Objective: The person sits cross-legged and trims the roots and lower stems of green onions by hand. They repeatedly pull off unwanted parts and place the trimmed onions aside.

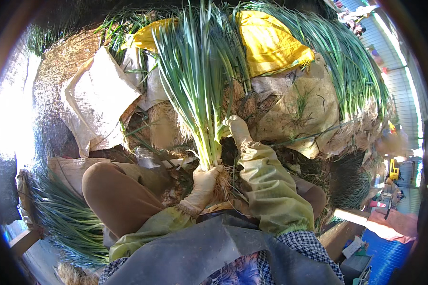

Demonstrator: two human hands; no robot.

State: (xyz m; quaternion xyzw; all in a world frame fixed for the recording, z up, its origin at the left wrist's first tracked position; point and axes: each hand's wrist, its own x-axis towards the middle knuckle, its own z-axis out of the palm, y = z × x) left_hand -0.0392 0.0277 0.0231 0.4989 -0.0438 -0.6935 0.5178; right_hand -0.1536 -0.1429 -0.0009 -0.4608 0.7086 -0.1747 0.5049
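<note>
A bunch of green onions [195,90] stands in front of me, its long leaves fanning away and its white ends towards me. My left hand [205,187], in a pale glove, is wrapped round the stalks just above their stringy roots [225,183]. Higher up on the bunch's right side is my right hand [238,129], also gloved. Its fingers are closed on a pale green onion leaf [219,131] that bends out from the stalks; the fingertips are partly hidden.
More green onions [337,61] lie in a long heap at the back right, others [69,213] at my left. A yellow sack [271,42] and dirty white sacks [100,99] cover parts of the pile. My bent knee [121,194] rises at the left. A blue surface [387,259] shows lower right.
</note>
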